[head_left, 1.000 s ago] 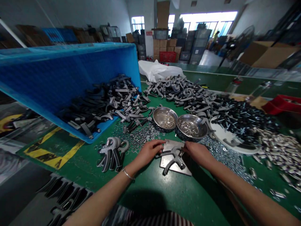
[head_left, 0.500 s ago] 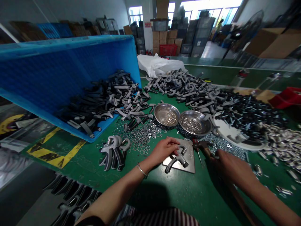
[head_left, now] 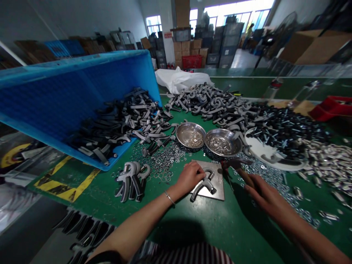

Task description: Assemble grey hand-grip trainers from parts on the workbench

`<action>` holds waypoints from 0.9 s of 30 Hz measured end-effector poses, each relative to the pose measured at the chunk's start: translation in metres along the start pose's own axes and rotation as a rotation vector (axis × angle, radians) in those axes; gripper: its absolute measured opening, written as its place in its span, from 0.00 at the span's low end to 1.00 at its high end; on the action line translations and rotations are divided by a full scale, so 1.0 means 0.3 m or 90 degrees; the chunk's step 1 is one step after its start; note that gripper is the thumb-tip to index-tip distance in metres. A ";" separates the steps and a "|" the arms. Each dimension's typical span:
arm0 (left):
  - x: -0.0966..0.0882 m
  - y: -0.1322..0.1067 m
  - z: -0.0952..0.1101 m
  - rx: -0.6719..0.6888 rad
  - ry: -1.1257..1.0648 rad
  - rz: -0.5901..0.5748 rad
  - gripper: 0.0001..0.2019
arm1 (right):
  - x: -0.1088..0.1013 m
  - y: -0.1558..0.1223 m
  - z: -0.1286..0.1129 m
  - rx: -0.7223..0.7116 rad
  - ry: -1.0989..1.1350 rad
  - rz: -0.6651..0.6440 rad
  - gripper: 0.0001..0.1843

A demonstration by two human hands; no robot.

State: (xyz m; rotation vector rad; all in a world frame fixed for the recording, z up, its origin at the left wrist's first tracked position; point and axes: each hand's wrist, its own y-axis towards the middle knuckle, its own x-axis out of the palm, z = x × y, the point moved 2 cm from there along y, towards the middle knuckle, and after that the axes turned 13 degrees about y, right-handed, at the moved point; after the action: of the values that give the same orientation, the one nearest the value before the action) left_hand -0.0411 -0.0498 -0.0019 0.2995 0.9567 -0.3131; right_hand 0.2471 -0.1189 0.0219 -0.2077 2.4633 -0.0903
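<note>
Hammer [head_left: 242,171] in right hand [head_left: 265,194] has moved nearer the metal plate [head_left: 219,187]

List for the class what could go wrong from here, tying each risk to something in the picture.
1. The left grip is at the grey part on the plate; a stray swing of the hammer in the right grip might catch it.
2. The right bowl stands near the hammer; a knock could spill its small metal pieces.
</note>
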 end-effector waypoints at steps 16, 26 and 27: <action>-0.009 -0.072 0.015 0.027 0.116 -0.053 0.50 | 0.076 0.021 -0.231 -0.075 -0.067 -0.123 0.20; -0.012 -0.070 0.044 -0.023 0.036 -0.043 0.43 | 0.032 -0.021 -0.077 0.208 0.320 -0.079 0.22; -0.025 -0.059 0.041 -0.047 -0.024 -0.071 0.40 | 0.003 -0.034 -0.040 0.243 0.361 -0.041 0.23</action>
State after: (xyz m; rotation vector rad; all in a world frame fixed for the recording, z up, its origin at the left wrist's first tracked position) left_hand -0.0427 -0.0697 0.0090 0.1720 0.9482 -0.3836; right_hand 0.2404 -0.1288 0.0320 -0.1005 2.9296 -0.7285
